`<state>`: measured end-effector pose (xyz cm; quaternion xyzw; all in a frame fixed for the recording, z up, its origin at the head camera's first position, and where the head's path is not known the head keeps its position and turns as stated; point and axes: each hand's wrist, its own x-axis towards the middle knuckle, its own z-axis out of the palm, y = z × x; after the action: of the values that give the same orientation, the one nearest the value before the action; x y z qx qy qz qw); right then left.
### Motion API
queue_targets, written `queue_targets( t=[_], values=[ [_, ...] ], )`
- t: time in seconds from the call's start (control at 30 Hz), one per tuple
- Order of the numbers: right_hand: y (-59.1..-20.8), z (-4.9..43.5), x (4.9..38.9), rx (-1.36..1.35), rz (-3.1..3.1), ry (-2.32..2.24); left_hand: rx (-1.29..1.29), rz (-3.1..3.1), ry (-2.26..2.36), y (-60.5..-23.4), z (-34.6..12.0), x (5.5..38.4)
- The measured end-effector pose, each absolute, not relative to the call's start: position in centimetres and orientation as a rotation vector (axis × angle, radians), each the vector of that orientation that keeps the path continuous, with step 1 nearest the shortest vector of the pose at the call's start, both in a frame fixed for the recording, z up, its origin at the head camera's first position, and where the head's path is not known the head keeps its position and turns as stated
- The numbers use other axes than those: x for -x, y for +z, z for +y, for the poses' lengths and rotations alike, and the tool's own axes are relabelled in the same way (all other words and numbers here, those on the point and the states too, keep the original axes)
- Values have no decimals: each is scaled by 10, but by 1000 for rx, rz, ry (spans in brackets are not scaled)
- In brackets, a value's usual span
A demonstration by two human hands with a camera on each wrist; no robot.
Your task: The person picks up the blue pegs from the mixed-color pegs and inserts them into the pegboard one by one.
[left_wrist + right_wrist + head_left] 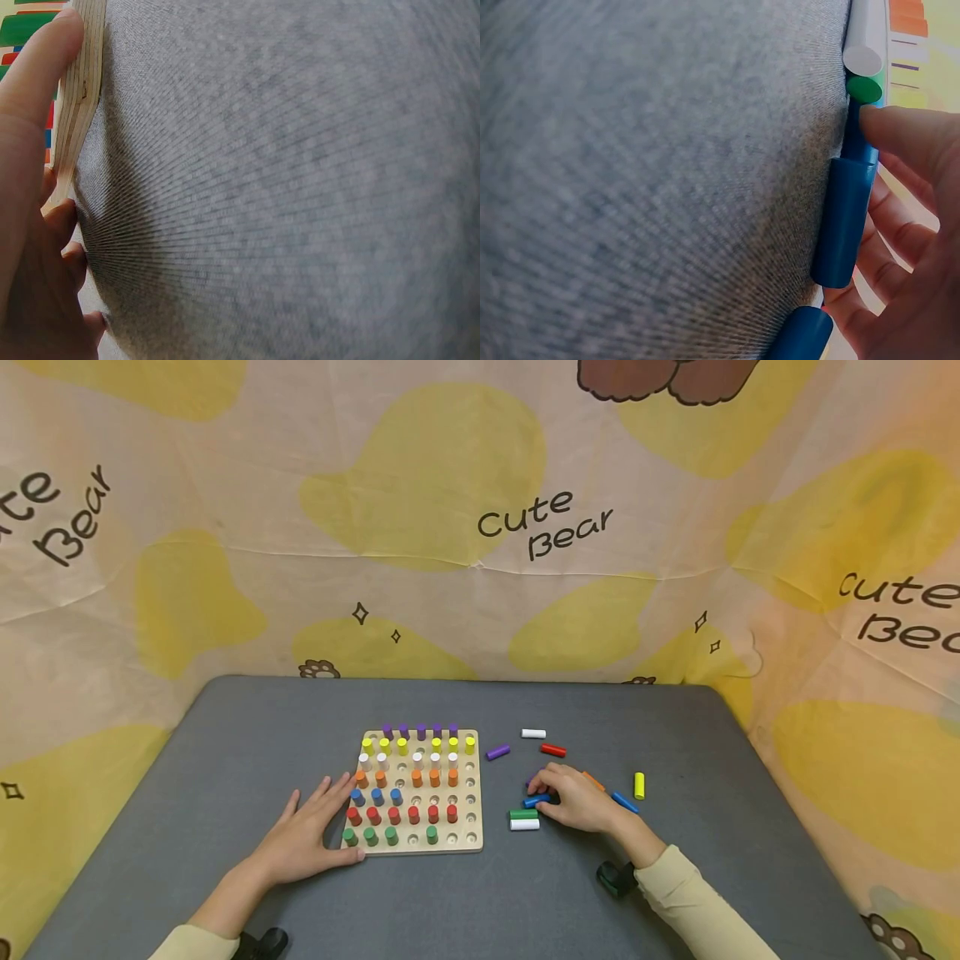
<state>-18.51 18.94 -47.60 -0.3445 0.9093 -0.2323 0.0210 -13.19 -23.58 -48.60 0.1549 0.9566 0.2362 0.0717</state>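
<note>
My left hand (pixel 300 843) rests against the left side of a wooden pegboard (pixel 468 841). Its fingers are fairly straight along that edge, and the thumb (pixel 64 37) lies at the near corner. Rows of coloured pegs stand upright in the board. To the right of the board, my right hand (pixel 577 797) pinches a blue peg (pixel 536 800) lying on the table, with the thumb (pixel 892 131) on it. Two more blue pegs lie beside this hand in the right wrist view: one close under the fingers (pixel 844 221) and another blue peg (pixel 802 334) lower down.
A green peg (pixel 523 814) and a white peg (pixel 524 825) lie just nearer than the right hand. Around it are a purple peg (pixel 498 752), a red peg (pixel 553 749), an orange peg (pixel 593 781) and a yellow peg (pixel 639 786). Patterned cloth (pixel 450 610) hangs behind the grey table (pixel 262 718).
</note>
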Motion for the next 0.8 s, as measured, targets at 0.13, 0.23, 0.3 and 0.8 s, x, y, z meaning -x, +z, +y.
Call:
queue_targets(
  t=[0.13, 0.23, 0.3, 0.8],
  values=[
    [-478, 190, 186, 1067, 2814, -723, -460, 2872, 711, -485, -235, 132],
    [-479, 190, 186, 1059, 2808, -723, -456, 2874, 711, -485, -235, 132],
    [-478, 190, 187, 1060, 2805, -721, -457, 2877, 713, -485, -235, 132],
    [-471, 185, 186, 1027, 2811, -794, -467, 2879, 716, -483, -235, 130]
  ],
)
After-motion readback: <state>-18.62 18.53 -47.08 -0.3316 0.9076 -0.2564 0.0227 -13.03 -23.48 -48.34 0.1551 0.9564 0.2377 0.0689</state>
